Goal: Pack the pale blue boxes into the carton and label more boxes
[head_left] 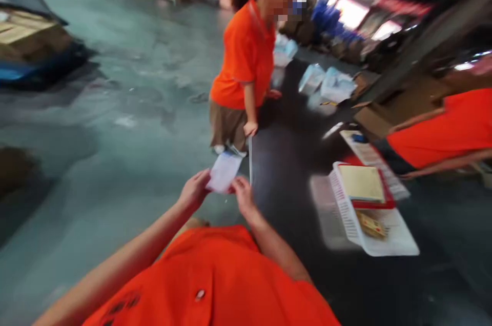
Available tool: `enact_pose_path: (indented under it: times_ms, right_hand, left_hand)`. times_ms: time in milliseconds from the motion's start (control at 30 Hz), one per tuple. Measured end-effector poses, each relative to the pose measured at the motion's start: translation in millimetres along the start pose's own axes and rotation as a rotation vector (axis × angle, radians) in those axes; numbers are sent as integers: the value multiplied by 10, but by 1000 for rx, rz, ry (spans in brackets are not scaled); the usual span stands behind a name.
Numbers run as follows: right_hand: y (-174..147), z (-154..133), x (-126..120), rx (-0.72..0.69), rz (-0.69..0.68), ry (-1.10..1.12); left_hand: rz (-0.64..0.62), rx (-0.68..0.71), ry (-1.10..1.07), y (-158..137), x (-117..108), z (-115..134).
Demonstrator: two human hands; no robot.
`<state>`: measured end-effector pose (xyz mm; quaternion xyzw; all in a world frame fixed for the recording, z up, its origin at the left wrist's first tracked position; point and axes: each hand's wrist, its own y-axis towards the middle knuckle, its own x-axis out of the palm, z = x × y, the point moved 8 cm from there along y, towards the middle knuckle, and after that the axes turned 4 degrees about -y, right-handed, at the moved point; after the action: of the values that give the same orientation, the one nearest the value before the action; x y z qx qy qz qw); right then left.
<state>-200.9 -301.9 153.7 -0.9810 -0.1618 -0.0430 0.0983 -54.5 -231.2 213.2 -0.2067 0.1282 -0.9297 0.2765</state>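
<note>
Pinches a pale sheet (225, 172) at its left edge with the left hand (194, 190) and at its lower right corner with the right hand (244, 195). Holds it just beside the edge of the dark surface (284, 162), ahead of the wearer's orange shirt (234, 269). Has another person (244, 59) beyond, and, on the surface to the right, a white basket (346, 213) and a red tray (386, 191).

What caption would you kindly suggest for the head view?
Left hand and right hand hold a flat whitish rectangle beside a dark table bearing a white plastic basket.
</note>
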Motion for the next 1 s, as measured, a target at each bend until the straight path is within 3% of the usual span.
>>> enact_pose_path:
  times_ms: [100, 200, 400, 700, 1000]
  right_hand:
    - [184, -20, -179, -19, 69, -5]
    - [223, -4, -299, -30, 78, 4]
    - [176, -76, -316, -72, 58, -47]
    - [193, -98, -283, -32, 40, -39]
    - [193, -67, -264, -19, 20, -38]
  left_hand:
    - [3, -113, -146, 217, -79, -313]
    - [-25, -150, -212, 219, -67, -428]
    - [-40, -164, -251, 128, -70, -487]
    - [-103, -324, -327, 149, 13, -605]
    - [-47, -244, -288, 247, 2, -601]
